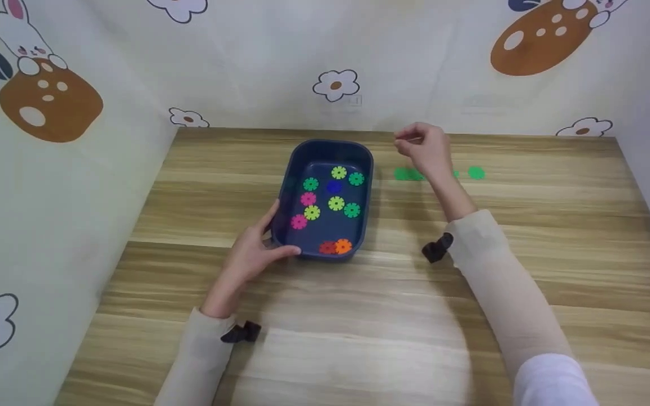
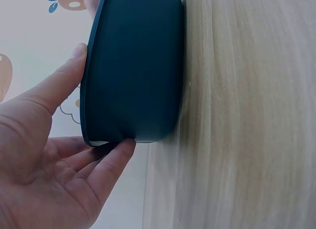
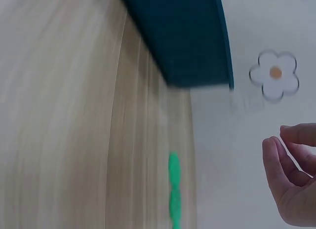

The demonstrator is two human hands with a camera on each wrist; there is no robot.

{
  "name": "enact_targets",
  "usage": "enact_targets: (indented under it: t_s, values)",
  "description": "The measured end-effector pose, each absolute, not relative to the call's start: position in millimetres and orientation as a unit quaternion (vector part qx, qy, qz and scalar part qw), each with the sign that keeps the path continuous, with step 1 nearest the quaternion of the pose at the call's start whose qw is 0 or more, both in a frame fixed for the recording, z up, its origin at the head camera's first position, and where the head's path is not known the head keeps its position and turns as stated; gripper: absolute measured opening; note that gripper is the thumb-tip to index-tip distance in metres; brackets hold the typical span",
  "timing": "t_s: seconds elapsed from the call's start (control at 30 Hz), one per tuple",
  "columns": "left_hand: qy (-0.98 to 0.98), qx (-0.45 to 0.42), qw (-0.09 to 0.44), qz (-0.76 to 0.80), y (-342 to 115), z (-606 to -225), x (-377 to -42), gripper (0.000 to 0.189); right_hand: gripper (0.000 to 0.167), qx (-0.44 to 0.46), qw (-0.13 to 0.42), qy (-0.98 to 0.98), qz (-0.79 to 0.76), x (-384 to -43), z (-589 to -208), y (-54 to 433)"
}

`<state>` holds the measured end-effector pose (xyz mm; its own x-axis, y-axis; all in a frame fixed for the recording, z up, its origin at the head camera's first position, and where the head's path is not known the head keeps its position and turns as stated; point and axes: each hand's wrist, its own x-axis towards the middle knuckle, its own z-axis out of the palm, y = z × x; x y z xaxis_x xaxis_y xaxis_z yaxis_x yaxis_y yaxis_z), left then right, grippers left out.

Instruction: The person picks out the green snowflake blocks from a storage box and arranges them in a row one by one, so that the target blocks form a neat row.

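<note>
A dark blue plastic bin (image 1: 325, 231) stands on the wooden table, its colour nearer teal in the wrist views. Inside lie several notched snowflake discs: a yellow disc (image 1: 336, 203), a pink disc (image 1: 299, 221), an orange disc (image 1: 343, 246), and others in green, blue and red. My left hand (image 1: 251, 254) holds the bin's near left corner, thumb at the rim and fingers against the outer side. Right of the bin, my right hand (image 1: 427, 151) hovers above a row of green discs (image 1: 407, 174). Its fingers are loosely bent, thumb near the fingertips (image 3: 270, 144), with nothing visible between them.
One green disc (image 1: 476, 172) lies at the right end of the row, partly hidden behind the right wrist. A patterned wall (image 1: 268, 67) rises at the table's (image 1: 392, 316) back edge, with further walls at left and right.
</note>
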<state>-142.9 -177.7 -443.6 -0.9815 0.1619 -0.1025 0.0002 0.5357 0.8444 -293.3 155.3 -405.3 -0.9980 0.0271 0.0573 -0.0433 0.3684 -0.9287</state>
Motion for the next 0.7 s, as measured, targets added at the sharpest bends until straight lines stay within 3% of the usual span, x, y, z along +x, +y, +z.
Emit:
enact_targets:
  t_s: [0.4,0.7]
  values:
    - [0.880,0.046,0.082,0.465,-178,-445,-144,0.099,0.011,0.086,0.008,-0.819,0.568,-284,-413,69]
    - [0.884,0.056,0.078,0.457,-180,-444,-144,0.098,0.013,0.112,-0.071,-0.805,0.578,-281,-434,32]
